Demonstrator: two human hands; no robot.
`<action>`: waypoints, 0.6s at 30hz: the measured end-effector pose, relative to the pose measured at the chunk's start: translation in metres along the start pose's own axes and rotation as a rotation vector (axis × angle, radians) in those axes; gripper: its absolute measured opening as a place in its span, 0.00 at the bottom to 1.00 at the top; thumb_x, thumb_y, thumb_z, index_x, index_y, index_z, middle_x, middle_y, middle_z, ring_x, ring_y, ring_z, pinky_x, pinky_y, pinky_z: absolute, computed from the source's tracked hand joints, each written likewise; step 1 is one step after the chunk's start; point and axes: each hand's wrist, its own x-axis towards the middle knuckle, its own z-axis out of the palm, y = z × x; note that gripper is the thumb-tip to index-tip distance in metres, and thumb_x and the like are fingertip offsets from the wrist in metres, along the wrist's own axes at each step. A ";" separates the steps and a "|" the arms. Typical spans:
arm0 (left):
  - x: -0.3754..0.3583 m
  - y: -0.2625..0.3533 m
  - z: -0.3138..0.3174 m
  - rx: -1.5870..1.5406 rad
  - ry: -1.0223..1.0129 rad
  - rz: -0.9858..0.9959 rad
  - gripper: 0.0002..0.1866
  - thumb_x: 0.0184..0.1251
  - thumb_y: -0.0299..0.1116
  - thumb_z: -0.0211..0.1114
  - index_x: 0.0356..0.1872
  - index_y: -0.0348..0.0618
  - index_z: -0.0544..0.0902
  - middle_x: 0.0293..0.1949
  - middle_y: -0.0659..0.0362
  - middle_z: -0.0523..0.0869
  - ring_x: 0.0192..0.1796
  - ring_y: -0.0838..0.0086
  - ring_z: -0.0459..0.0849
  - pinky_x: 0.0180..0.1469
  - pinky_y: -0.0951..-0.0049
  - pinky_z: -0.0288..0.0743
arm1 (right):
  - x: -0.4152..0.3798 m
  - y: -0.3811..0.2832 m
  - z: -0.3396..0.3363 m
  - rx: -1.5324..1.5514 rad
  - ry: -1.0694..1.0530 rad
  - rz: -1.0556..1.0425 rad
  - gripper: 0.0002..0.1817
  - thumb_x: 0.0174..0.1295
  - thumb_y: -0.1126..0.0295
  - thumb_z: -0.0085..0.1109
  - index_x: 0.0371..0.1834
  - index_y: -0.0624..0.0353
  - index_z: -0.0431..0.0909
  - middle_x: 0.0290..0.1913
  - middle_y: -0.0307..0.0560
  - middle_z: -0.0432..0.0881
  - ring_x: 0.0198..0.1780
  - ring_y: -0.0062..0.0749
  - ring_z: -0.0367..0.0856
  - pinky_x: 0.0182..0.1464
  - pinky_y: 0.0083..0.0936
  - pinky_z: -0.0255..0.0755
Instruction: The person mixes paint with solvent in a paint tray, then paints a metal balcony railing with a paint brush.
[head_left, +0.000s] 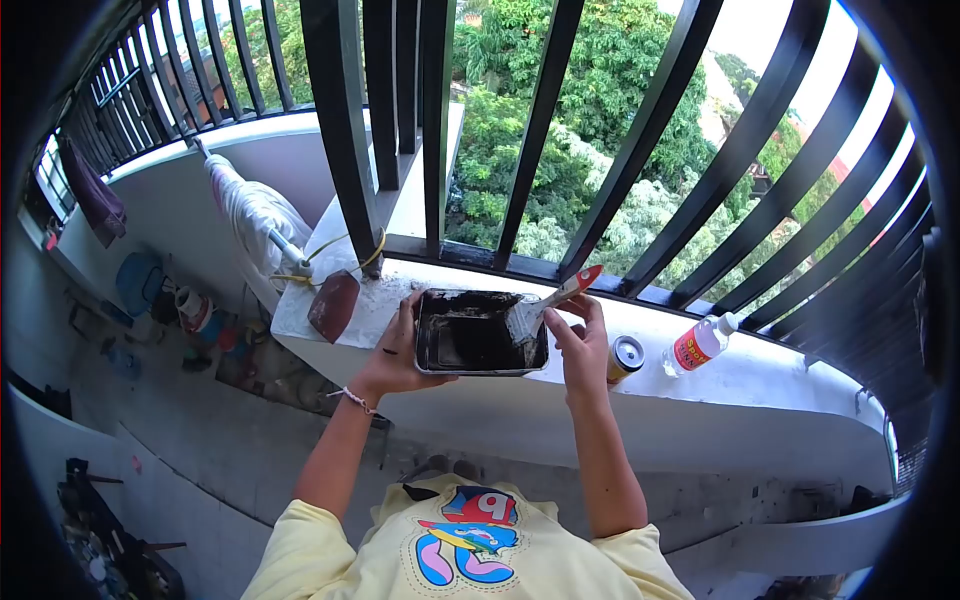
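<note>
A rectangular metal tray (428,340), dark with paint inside, is held up in front of the white ledge. My left hand (392,358) grips its left side, thumb along the rim and fingers partly hidden beneath. At the opposite end my right hand (582,345) has its thumb at the rim and its fingers around that side. A paintbrush (548,306) leans across the right corner, its grey-smeared bristles in the tray and its red-tipped handle slanting up over my right hand. Just right of that hand stands a small can (626,358).
Farther right on the ledge (780,385) is a clear bottle (703,343) with a red and yellow label. Black railing bars (535,130) rise behind the tray. A dark red piece (334,305) lies at the ledge's left end, near a white wrapped bundle (255,215). Clutter covers the floor at left.
</note>
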 end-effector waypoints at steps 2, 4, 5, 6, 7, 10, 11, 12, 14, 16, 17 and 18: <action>0.001 -0.003 -0.001 0.002 -0.039 -0.025 0.69 0.42 0.50 0.88 0.76 0.29 0.47 0.68 0.40 0.71 0.71 0.44 0.72 0.75 0.55 0.65 | 0.008 -0.008 0.001 0.139 -0.025 0.089 0.22 0.59 0.70 0.76 0.52 0.60 0.75 0.45 0.39 0.82 0.33 0.17 0.76 0.38 0.15 0.70; 0.002 -0.007 -0.001 0.030 -0.049 0.004 0.70 0.42 0.49 0.88 0.77 0.30 0.45 0.67 0.40 0.73 0.70 0.43 0.74 0.75 0.54 0.66 | 0.011 -0.019 0.007 0.092 -0.027 0.074 0.23 0.60 0.70 0.76 0.54 0.60 0.75 0.44 0.38 0.82 0.33 0.16 0.77 0.38 0.15 0.70; 0.002 -0.010 0.000 0.027 -0.047 0.001 0.70 0.42 0.49 0.88 0.77 0.30 0.45 0.67 0.40 0.73 0.70 0.43 0.74 0.75 0.54 0.66 | 0.012 -0.026 0.010 0.050 -0.030 0.060 0.23 0.60 0.70 0.76 0.55 0.59 0.74 0.43 0.37 0.82 0.33 0.16 0.78 0.38 0.14 0.70; 0.002 -0.010 0.001 0.024 -0.035 0.026 0.71 0.42 0.49 0.88 0.77 0.31 0.45 0.67 0.40 0.73 0.70 0.43 0.74 0.74 0.54 0.66 | 0.013 -0.033 0.014 0.027 -0.036 0.066 0.14 0.62 0.69 0.74 0.46 0.60 0.79 0.40 0.36 0.81 0.34 0.15 0.79 0.37 0.14 0.70; 0.002 -0.010 0.001 0.020 -0.023 0.051 0.71 0.41 0.49 0.88 0.78 0.31 0.44 0.67 0.40 0.73 0.70 0.43 0.74 0.74 0.54 0.67 | 0.019 -0.030 0.014 0.025 -0.037 0.068 0.14 0.62 0.69 0.74 0.46 0.60 0.79 0.40 0.36 0.81 0.34 0.15 0.79 0.37 0.14 0.70; 0.007 0.004 -0.009 -0.050 -0.127 -0.097 0.72 0.39 0.44 0.90 0.80 0.34 0.46 0.70 0.43 0.71 0.73 0.50 0.72 0.75 0.59 0.66 | 0.026 -0.030 0.019 -0.042 -0.125 0.143 0.19 0.70 0.63 0.69 0.23 0.64 0.79 0.37 0.38 0.80 0.26 0.15 0.76 0.25 0.16 0.70; 0.008 0.005 -0.010 -0.050 -0.125 -0.097 0.72 0.39 0.44 0.90 0.80 0.34 0.46 0.70 0.43 0.71 0.73 0.50 0.72 0.75 0.59 0.66 | 0.023 -0.036 0.027 -0.043 -0.126 0.142 0.19 0.70 0.63 0.69 0.23 0.64 0.79 0.37 0.38 0.80 0.26 0.15 0.76 0.25 0.16 0.70; 0.009 0.006 -0.010 -0.036 -0.102 -0.053 0.72 0.38 0.44 0.90 0.80 0.35 0.47 0.70 0.43 0.71 0.72 0.50 0.73 0.75 0.58 0.66 | 0.020 -0.041 0.035 -0.084 -0.140 0.027 0.20 0.71 0.62 0.67 0.24 0.65 0.79 0.36 0.38 0.78 0.25 0.15 0.76 0.22 0.17 0.69; 0.009 0.006 -0.009 -0.024 -0.084 -0.004 0.72 0.37 0.44 0.90 0.81 0.35 0.48 0.70 0.44 0.71 0.71 0.50 0.74 0.75 0.58 0.67 | 0.012 -0.050 0.053 -0.103 -0.161 -0.127 0.23 0.74 0.61 0.63 0.24 0.68 0.79 0.33 0.39 0.76 0.22 0.17 0.75 0.16 0.18 0.68; 0.008 0.005 -0.009 0.025 -0.044 0.035 0.72 0.39 0.45 0.89 0.80 0.35 0.46 0.67 0.42 0.74 0.67 0.45 0.77 0.71 0.53 0.70 | 0.009 -0.045 0.072 -0.054 -0.178 -0.094 0.22 0.74 0.62 0.64 0.25 0.68 0.79 0.32 0.39 0.76 0.22 0.17 0.75 0.17 0.19 0.68; 0.008 0.005 -0.009 0.025 -0.045 0.037 0.72 0.39 0.45 0.89 0.80 0.35 0.46 0.67 0.42 0.74 0.67 0.45 0.77 0.71 0.53 0.70 | 0.009 -0.039 0.080 -0.027 -0.200 -0.084 0.21 0.74 0.62 0.64 0.26 0.68 0.79 0.31 0.39 0.76 0.22 0.17 0.76 0.16 0.19 0.68; 0.008 0.005 -0.010 0.007 -0.071 -0.012 0.71 0.38 0.45 0.89 0.80 0.35 0.47 0.67 0.42 0.74 0.66 0.45 0.77 0.70 0.54 0.71 | 0.008 -0.037 0.089 0.009 -0.200 -0.045 0.21 0.74 0.61 0.64 0.26 0.65 0.79 0.26 0.38 0.78 0.20 0.16 0.76 0.16 0.19 0.68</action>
